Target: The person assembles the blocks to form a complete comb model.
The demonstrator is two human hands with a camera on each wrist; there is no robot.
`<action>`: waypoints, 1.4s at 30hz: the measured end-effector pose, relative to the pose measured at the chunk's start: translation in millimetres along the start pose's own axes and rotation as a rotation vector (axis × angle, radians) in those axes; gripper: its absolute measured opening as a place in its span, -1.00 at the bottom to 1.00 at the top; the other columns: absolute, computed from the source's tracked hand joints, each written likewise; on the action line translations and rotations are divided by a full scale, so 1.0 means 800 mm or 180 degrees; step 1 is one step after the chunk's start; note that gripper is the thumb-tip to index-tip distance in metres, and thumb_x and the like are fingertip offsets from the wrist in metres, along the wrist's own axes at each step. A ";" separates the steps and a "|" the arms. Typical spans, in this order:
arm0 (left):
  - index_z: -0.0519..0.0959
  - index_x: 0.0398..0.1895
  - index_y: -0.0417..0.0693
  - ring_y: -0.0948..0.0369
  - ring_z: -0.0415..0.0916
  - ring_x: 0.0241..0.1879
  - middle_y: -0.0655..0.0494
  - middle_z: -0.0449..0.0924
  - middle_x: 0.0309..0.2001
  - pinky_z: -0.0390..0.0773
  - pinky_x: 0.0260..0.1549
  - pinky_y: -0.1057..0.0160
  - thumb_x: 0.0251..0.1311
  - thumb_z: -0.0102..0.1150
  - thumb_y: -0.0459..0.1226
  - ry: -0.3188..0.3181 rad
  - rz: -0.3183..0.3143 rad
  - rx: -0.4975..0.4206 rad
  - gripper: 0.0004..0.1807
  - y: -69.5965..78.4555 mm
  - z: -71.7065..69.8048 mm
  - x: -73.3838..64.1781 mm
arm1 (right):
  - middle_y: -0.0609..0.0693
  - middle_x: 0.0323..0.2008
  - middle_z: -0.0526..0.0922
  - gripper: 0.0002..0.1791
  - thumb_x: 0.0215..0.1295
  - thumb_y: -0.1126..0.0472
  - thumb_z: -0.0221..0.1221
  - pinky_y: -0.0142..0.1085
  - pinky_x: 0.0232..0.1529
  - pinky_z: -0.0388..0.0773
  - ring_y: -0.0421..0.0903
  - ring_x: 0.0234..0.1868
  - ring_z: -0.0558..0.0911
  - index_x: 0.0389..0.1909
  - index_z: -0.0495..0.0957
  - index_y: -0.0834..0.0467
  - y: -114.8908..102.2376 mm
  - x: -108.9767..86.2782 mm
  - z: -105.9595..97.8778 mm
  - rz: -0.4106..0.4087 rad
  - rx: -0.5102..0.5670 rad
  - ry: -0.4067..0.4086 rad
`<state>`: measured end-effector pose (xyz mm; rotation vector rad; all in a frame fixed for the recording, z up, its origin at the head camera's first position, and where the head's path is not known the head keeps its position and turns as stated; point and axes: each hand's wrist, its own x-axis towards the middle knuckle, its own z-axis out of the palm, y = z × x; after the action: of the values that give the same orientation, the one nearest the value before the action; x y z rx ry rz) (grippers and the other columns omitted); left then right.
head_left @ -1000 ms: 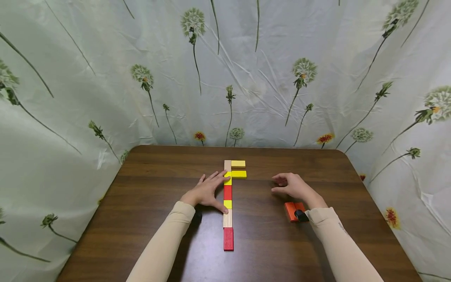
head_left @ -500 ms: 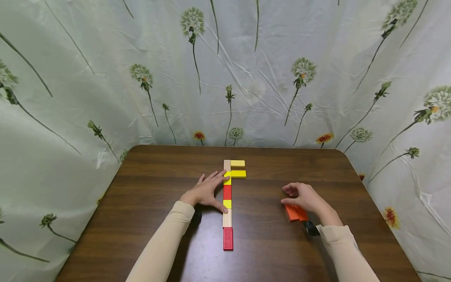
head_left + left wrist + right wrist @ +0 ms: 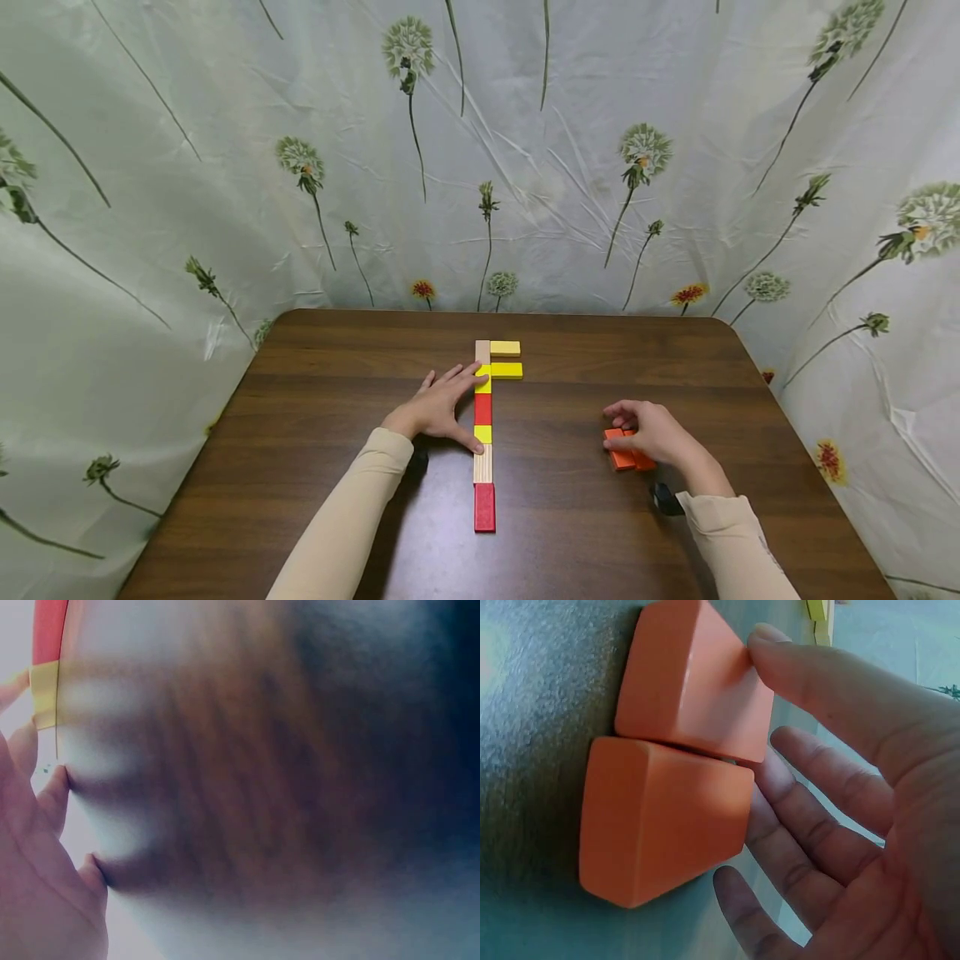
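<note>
A line of blocks runs toward me down the middle of the table in the head view: a yellow block (image 3: 483, 434), a red block (image 3: 483, 409), plain wood ones and a darker red block (image 3: 484, 507) at the near end. My left hand (image 3: 435, 410) lies spread beside it, forefinger on a yellow block and thumb on a plain wood block (image 3: 483, 464). Two orange blocks (image 3: 694, 825) lie side by side at the right. My right hand (image 3: 654, 432) is over them, its thumb touching one orange block (image 3: 720, 686); its other fingers extend past their far ends.
Two yellow blocks, one pale (image 3: 506, 348) and one bright (image 3: 507, 371), stick out rightward from the line's far end. The brown wooden table (image 3: 330, 367) ends at a hanging dandelion-print cloth (image 3: 555, 200).
My right hand has come down and toward me, slightly right, onto the orange blocks. My left hand and the line of blocks have stayed in place.
</note>
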<state>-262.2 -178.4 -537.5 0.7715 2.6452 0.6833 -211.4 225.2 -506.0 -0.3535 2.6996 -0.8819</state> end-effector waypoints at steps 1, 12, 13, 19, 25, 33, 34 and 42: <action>0.25 0.70 0.17 -0.08 -0.18 0.78 0.21 -0.11 0.79 -0.27 0.61 -0.51 -0.16 0.66 0.33 0.0001 0.0003 0.0000 0.31 0.000 0.000 0.000 | 0.02 -0.16 0.73 -0.44 0.16 0.15 0.60 -0.07 0.04 0.70 -0.06 -0.11 0.70 0.13 0.68 0.30 0.000 0.000 0.000 0.0005 0.0012 -0.0008; 0.26 0.69 0.17 -0.07 -0.18 0.77 0.21 -0.10 0.79 -0.28 0.60 -0.51 -0.16 0.67 0.32 0.0014 0.0011 -0.0025 0.31 0.000 0.001 0.000 | -0.02 -0.19 0.73 -0.42 0.17 0.15 0.60 -0.26 -0.07 0.63 -0.12 -0.16 0.65 0.15 0.69 0.32 0.001 0.003 0.002 0.0054 0.0076 -0.0002; 0.27 0.69 0.17 -0.07 -0.18 0.78 0.21 -0.10 0.79 -0.28 0.60 -0.51 -0.16 0.67 0.32 0.0016 0.0010 -0.0027 0.31 0.000 0.001 0.000 | -0.02 -0.19 0.73 -0.43 0.17 0.16 0.60 -0.28 -0.07 0.63 -0.12 -0.16 0.65 0.15 0.69 0.31 0.001 0.003 0.002 0.0066 0.0087 0.0004; 0.26 0.70 0.19 -0.06 -0.18 0.77 0.22 -0.10 0.79 -0.28 0.61 -0.50 -0.16 0.66 0.33 0.0016 -0.0002 -0.0014 0.31 0.000 0.002 0.000 | 0.00 -0.18 0.76 -0.45 0.17 0.17 0.60 -0.35 -0.08 0.62 -0.11 -0.14 0.67 0.14 0.70 0.31 -0.001 0.006 0.002 0.0068 0.0165 0.0019; 0.26 0.70 0.19 -0.07 -0.18 0.77 0.22 -0.10 0.79 -0.29 0.61 -0.50 -0.16 0.66 0.33 0.0010 -0.0008 -0.0022 0.31 0.001 0.002 -0.001 | 0.02 -0.14 0.77 -0.47 0.21 0.16 0.58 -0.34 -0.09 0.60 -0.10 -0.12 0.68 0.15 0.71 0.29 -0.001 0.012 0.005 0.0016 0.0214 0.0005; 0.26 0.70 0.18 -0.07 -0.18 0.78 0.21 -0.10 0.79 -0.28 0.62 -0.49 -0.16 0.65 0.34 -0.0002 -0.0030 0.0000 0.31 0.001 0.003 0.001 | 0.13 -0.01 0.79 -0.48 0.25 0.11 0.55 0.03 0.12 0.69 0.07 0.01 0.74 0.15 0.70 0.28 -0.005 0.011 0.009 -0.0092 0.0080 0.0109; 0.26 0.70 0.18 -0.07 -0.19 0.78 0.21 -0.11 0.79 -0.28 0.62 -0.49 -0.16 0.65 0.34 -0.0004 -0.0033 0.0003 0.31 0.001 0.003 0.001 | 0.15 0.00 0.79 -0.47 0.25 0.10 0.55 0.08 0.15 0.68 0.11 0.03 0.74 0.15 0.70 0.29 -0.005 0.009 0.008 -0.0095 0.0037 0.0137; 0.25 0.70 0.17 -0.08 -0.19 0.78 0.19 -0.11 0.79 -0.29 0.61 -0.50 -0.15 0.65 0.32 -0.0020 -0.0037 -0.0002 0.30 0.003 -0.001 -0.001 | 0.18 0.02 0.75 -0.49 0.20 0.06 0.58 0.19 0.22 0.64 0.20 0.08 0.70 0.06 0.74 0.28 -0.002 -0.008 0.004 0.0126 -0.0245 0.0261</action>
<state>-261.2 -177.4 -535.2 0.7565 2.6417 0.6776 -204.2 224.1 -506.2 -0.2849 2.8115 -0.8000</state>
